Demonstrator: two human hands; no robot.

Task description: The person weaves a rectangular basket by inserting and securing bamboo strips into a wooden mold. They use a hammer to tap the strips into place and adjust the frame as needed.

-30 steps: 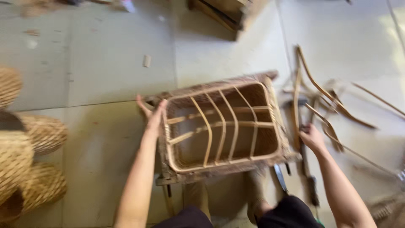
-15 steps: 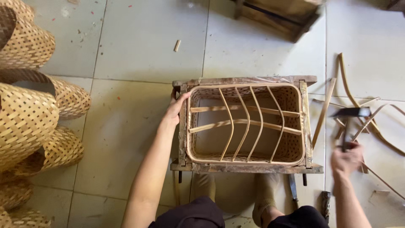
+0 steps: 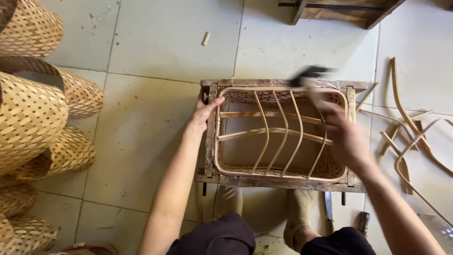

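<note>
Right hand is over the basket now, fingers wrapped on the handle of a hammer whose dark head blurs at the far rim. Half a second back that hand was out by the loose cane strips on the floor, lifting the tool; so the pick-up is done and striking looks under way. Left hand has not moved, fingers spread flat, pressing the wooden frame that holds the basket at its left corner.
</note>
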